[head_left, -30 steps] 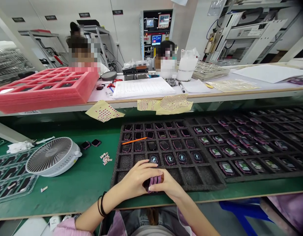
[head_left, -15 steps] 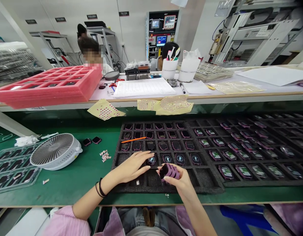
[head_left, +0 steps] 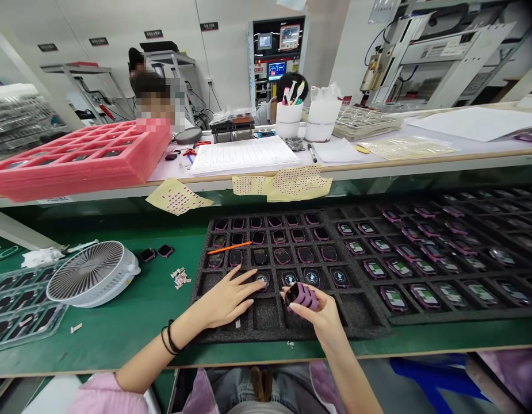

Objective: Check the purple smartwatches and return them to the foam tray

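Left hand [head_left: 226, 296] open, fingers spread, fingertips at a lit watch [head_left: 263, 280] in the black foam tray [head_left: 266, 310]; contact unclear from where I stand. Right hand [head_left: 324, 307] curled firmly around a stack of purple-cased watches [head_left: 304, 296], held above the tray's front row. 2 loose watches [head_left: 165, 251] near the fan [head_left: 93, 270].

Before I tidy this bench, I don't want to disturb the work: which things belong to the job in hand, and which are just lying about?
Likely the job's:
purple watch cases in the right hand
lit watch by the left hand
black foam tray

Seemingly just lying about:
fan
marker
yellow dotted sheet
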`<state>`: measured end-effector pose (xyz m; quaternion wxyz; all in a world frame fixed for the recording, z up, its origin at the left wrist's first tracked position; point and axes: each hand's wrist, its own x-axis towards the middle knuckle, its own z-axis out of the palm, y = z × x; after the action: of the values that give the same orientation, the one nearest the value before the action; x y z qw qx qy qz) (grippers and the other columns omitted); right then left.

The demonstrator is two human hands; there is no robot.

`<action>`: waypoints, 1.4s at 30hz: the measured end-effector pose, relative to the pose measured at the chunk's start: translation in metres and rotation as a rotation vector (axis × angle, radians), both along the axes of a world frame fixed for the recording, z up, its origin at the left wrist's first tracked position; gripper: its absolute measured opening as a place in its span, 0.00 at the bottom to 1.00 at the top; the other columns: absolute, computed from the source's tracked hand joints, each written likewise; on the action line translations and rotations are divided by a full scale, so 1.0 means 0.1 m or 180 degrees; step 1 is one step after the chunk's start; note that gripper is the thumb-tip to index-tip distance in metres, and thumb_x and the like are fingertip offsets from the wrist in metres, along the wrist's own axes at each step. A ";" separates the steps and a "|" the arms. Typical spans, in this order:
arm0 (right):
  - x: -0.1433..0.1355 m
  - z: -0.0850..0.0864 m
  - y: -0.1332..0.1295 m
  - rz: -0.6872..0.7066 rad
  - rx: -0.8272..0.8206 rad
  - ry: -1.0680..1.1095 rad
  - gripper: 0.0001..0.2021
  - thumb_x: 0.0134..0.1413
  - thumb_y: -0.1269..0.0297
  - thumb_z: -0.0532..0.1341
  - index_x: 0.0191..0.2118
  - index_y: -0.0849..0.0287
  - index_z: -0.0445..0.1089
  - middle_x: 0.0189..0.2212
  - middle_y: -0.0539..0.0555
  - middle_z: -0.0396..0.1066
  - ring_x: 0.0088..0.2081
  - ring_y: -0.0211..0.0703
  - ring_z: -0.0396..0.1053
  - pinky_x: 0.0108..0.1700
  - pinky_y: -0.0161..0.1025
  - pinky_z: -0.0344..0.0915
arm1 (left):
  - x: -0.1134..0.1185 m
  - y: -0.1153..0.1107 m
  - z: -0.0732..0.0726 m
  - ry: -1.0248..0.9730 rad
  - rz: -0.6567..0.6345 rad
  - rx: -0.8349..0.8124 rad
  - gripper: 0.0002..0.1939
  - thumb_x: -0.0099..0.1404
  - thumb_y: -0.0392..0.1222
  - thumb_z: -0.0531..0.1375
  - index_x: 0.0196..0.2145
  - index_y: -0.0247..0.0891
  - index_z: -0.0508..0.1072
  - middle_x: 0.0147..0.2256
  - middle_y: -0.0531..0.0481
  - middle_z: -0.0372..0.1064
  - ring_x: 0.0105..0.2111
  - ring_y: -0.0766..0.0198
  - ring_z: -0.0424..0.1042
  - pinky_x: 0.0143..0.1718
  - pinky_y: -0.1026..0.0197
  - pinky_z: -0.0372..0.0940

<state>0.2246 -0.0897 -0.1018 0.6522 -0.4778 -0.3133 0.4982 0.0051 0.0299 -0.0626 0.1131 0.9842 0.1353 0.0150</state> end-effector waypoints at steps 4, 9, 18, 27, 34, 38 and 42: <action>0.00 0.02 -0.01 -0.0024 -0.0012 0.0026 0.21 0.33 0.63 0.74 0.38 0.62 0.76 0.37 0.60 0.78 0.41 0.57 0.75 0.44 0.51 0.72 | -0.10 0.01 0.10 -0.0259 0.0220 -0.0119 0.24 0.72 0.40 0.43 0.65 0.42 0.48 0.63 0.49 0.53 0.65 0.61 0.47 0.66 0.48 0.43; 0.02 0.05 -0.09 -0.0248 -0.0027 0.0054 0.20 0.33 0.63 0.74 0.38 0.61 0.76 0.36 0.60 0.78 0.39 0.57 0.76 0.42 0.51 0.73 | 0.12 0.04 0.12 -0.0299 0.0363 0.0025 0.21 0.72 0.42 0.44 0.61 0.41 0.58 0.65 0.46 0.49 0.66 0.59 0.45 0.65 0.47 0.43; 0.17 0.05 -0.27 -0.0785 -0.0055 0.0175 0.20 0.32 0.63 0.75 0.37 0.60 0.77 0.35 0.60 0.78 0.38 0.55 0.76 0.44 0.50 0.72 | 0.74 0.08 -0.12 -0.0103 0.0024 0.0311 0.26 0.72 0.51 0.42 0.61 0.37 0.57 0.66 0.43 0.46 0.66 0.56 0.43 0.65 0.45 0.41; 0.24 0.05 -0.21 -0.0952 -0.0009 0.0081 0.20 0.31 0.62 0.75 0.36 0.62 0.77 0.34 0.60 0.78 0.37 0.55 0.76 0.42 0.49 0.73 | 0.69 0.00 -0.11 -0.0207 -0.0255 0.0401 0.26 0.71 0.54 0.45 0.60 0.40 0.60 0.65 0.43 0.50 0.66 0.54 0.45 0.64 0.44 0.42; 0.25 0.02 -0.18 -0.0934 -0.0002 0.0055 0.20 0.32 0.63 0.75 0.37 0.61 0.76 0.35 0.59 0.78 0.38 0.55 0.76 0.42 0.49 0.74 | 0.76 0.09 -0.01 -0.0309 0.0136 0.0378 0.25 0.71 0.52 0.44 0.59 0.37 0.61 0.64 0.41 0.51 0.65 0.54 0.49 0.63 0.46 0.48; 0.24 0.02 -0.22 -0.0993 0.0019 -0.0036 0.19 0.33 0.62 0.74 0.36 0.61 0.77 0.34 0.58 0.78 0.37 0.55 0.76 0.40 0.48 0.74 | 0.98 0.11 -0.02 -0.0338 0.0020 0.0351 0.25 0.72 0.52 0.43 0.59 0.37 0.62 0.64 0.41 0.51 0.65 0.54 0.48 0.62 0.46 0.48; 0.26 0.02 -0.27 -0.1155 0.0026 0.0003 0.19 0.32 0.63 0.74 0.36 0.61 0.77 0.34 0.58 0.78 0.37 0.54 0.76 0.41 0.48 0.74 | 1.24 0.10 -0.08 -0.0318 -0.0189 0.0391 0.26 0.71 0.53 0.43 0.60 0.37 0.61 0.64 0.40 0.50 0.65 0.53 0.48 0.62 0.45 0.48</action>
<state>0.2508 -0.1171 -0.0997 0.7335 -0.5236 -0.2236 0.3712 0.1288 0.0401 -0.0701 0.0594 0.9909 0.0991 0.0690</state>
